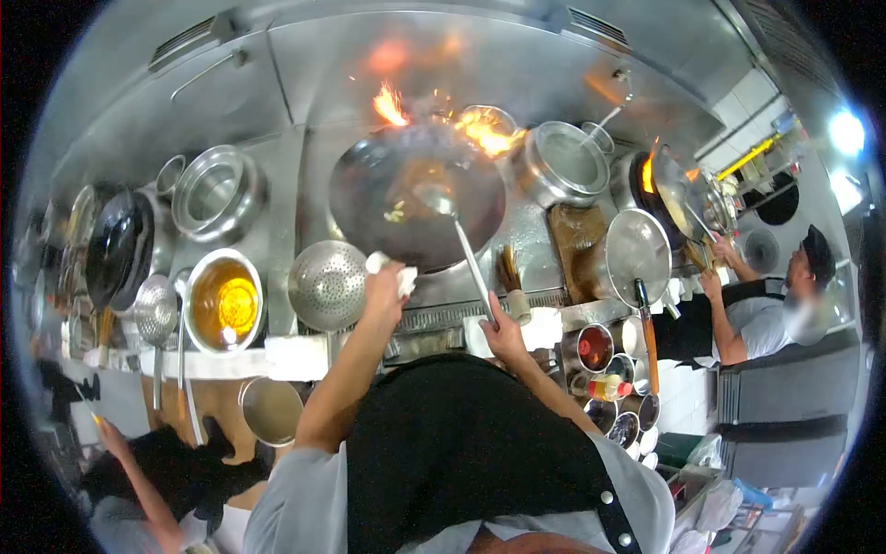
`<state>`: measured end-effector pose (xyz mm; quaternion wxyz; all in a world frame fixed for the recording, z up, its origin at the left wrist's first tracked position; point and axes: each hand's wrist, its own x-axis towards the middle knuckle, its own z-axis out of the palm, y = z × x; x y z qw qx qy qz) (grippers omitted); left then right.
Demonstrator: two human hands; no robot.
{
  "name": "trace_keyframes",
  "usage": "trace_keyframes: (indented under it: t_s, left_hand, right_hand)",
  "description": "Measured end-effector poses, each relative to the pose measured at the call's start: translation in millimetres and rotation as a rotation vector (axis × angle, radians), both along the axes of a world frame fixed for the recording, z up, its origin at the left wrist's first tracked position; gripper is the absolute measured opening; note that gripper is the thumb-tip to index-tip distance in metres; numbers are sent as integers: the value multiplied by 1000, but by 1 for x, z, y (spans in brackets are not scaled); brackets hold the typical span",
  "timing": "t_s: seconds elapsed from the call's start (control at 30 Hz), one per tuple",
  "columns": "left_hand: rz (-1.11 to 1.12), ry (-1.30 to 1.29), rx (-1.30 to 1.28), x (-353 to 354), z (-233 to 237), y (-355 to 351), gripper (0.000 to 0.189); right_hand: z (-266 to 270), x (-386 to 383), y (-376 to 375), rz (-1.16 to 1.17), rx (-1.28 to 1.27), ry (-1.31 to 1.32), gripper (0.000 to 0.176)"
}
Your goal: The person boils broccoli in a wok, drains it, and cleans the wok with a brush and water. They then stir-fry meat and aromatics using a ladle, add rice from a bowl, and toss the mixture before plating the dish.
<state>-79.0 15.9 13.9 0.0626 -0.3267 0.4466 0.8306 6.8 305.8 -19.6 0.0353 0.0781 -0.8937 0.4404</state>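
Note:
A large dark wok (360, 198) sits on the stove in front of me, with flames (391, 103) rising behind its far rim. My left hand (386, 284) is closed on a white cloth (406, 277) at the wok's near left edge. In my right hand (504, 331) is the handle of a metal ladle (470, 260), whose bowl lies over the wok. Some small yellowish food (395, 212) shows inside the wok. A perforated strainer (327, 284) rests left of my left hand, and a bamboo brush (508, 269) stands right of the ladle.
To the left are a bowl of yellow oil (224, 303) and a metal pot (216, 194). At right stand another pot (565, 164), a mesh strainer (638, 257) and several seasoning containers (593, 347). A co-worker (752, 314) tends a flaming wok; another person's arm (138, 471) shows at lower left.

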Motion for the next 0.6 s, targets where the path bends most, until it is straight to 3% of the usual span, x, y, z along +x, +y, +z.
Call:
trace_keyframes:
  t_s: [0.03,0.1,0.13,0.17,0.2,0.27,0.3,0.37,0.4,0.47,0.53,0.6]
  left_hand:
    - [20,1,-10,-1,-5,3,14]
    - [5,44,4,-10,-10,6,12]
    - [-3,68,37,-11,-8,5,15]
    - [-21,109,53,-10,-17,3,31]
    - [-85,72,42,-4,-15,-3,47]
    - [41,-70,79,21,23,-2,57]
    - [109,-44,102,34,-14,-15,47]
    - [-17,57,-70,74,-13,-28,37]
    - [36,20,-30,91,-14,-32,36]
    - [129,-33,-2,119,-15,-38,37]
    - [194,-84,-19,141,-12,-37,37]
    - [292,-66,-15,145,5,-24,35]
  right_hand:
    - [3,-7,15,17,0,57,71]
    - [34,-29,35,-114,13,-76,74]
    - [20,-56,51,-162,-9,211,75]
    - [70,-78,57,-310,-19,-112,74]
    - [69,-113,79,-362,-4,-20,74]
    - [44,-185,126,-538,114,80,74]
    - [61,-210,130,-666,44,-59,71]
    - [17,-272,161,-826,181,-27,69]
    - [-10,-304,177,-897,247,-6,69]
    - [-20,-361,184,-892,-212,-169,52]
    - [7,-422,191,-712,-725,-427,23]
    - [17,-475,214,-517,-859,-447,14]
